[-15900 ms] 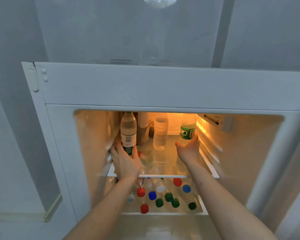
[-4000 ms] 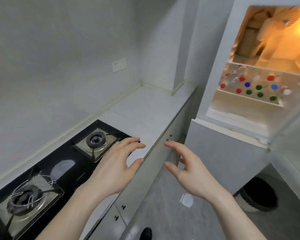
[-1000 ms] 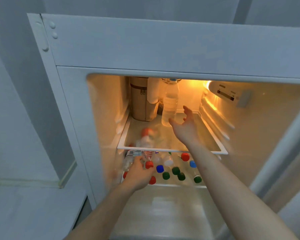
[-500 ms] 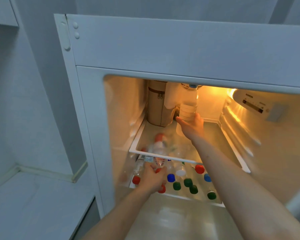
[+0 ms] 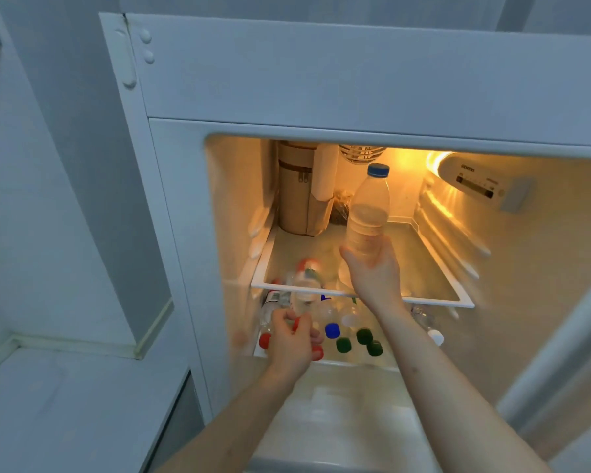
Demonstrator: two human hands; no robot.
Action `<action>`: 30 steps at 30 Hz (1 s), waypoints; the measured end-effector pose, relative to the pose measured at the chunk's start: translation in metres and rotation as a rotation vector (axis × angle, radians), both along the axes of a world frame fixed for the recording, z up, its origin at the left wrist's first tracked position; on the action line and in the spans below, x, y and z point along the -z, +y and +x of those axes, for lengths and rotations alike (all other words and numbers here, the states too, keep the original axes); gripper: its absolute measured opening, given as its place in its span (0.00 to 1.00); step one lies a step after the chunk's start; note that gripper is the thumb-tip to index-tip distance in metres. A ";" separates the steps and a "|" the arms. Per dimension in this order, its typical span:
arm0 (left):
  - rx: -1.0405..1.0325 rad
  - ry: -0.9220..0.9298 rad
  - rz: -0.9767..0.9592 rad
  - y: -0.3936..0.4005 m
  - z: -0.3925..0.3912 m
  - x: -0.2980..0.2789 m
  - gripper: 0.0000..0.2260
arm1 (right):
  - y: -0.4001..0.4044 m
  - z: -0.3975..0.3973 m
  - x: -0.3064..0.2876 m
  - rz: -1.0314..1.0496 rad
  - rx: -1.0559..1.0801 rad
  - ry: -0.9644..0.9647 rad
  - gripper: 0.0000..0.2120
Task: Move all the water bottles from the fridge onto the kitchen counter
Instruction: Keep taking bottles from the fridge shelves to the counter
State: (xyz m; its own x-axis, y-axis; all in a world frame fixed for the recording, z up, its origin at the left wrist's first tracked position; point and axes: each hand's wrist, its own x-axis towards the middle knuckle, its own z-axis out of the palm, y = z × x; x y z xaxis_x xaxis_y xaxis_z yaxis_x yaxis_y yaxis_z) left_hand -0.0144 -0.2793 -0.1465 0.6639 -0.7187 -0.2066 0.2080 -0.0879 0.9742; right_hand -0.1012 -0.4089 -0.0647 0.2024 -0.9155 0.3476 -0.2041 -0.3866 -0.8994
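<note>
Nearest, the left hand curls round a blurred red-capped bottle at the lower shelf's front. Further in, the right hand grips the blue-capped bottle near its base over the upper shelf. Both should probably come out upright, clear of the shelf edge, before turning to the counter.

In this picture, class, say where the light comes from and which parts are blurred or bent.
Head view: a warm orange lamp inside the fridge lights the shelf, with glare at top right; the room outside is dim and bluish. The left hand and the bottle it grips smear with motion blur; the blue-capped bottle in the right hand is sharper. The wide lens bends the fridge's edges.
</note>
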 end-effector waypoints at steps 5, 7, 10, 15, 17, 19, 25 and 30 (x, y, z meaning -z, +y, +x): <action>0.016 -0.049 -0.016 0.031 -0.004 -0.014 0.05 | 0.054 -0.025 0.001 -0.078 0.012 -0.134 0.21; 0.022 -0.080 -0.025 0.050 -0.006 -0.017 0.05 | 0.077 -0.035 0.009 -0.065 -0.020 -0.159 0.18; 0.040 -0.142 -0.026 0.076 -0.007 -0.022 0.06 | 0.102 -0.049 0.028 -0.022 -0.078 -0.149 0.17; 0.102 -0.285 0.020 0.122 -0.002 -0.031 0.06 | 0.124 -0.067 0.063 0.050 -0.151 -0.071 0.19; 0.111 -0.338 0.055 0.140 0.003 -0.033 0.05 | 0.130 -0.072 0.071 0.101 -0.180 -0.023 0.19; 0.113 -0.431 0.113 0.157 0.009 -0.035 0.05 | 0.136 -0.074 0.078 0.147 -0.226 0.013 0.20; 0.087 -0.742 0.318 0.199 0.013 -0.024 0.07 | 0.157 -0.071 0.103 0.215 -0.450 0.242 0.25; 0.046 -0.768 0.566 0.232 0.012 -0.003 0.07 | 0.171 -0.059 0.128 0.267 -0.693 0.420 0.29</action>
State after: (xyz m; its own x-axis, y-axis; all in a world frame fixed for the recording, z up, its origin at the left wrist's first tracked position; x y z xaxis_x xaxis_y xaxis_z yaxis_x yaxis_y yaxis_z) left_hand -0.0026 -0.0476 -0.1434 0.7367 -0.6743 -0.0509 -0.4862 -0.5805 0.6531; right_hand -0.1604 -0.2380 -0.1931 0.8110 -0.5778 -0.0915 -0.3366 -0.3329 -0.8808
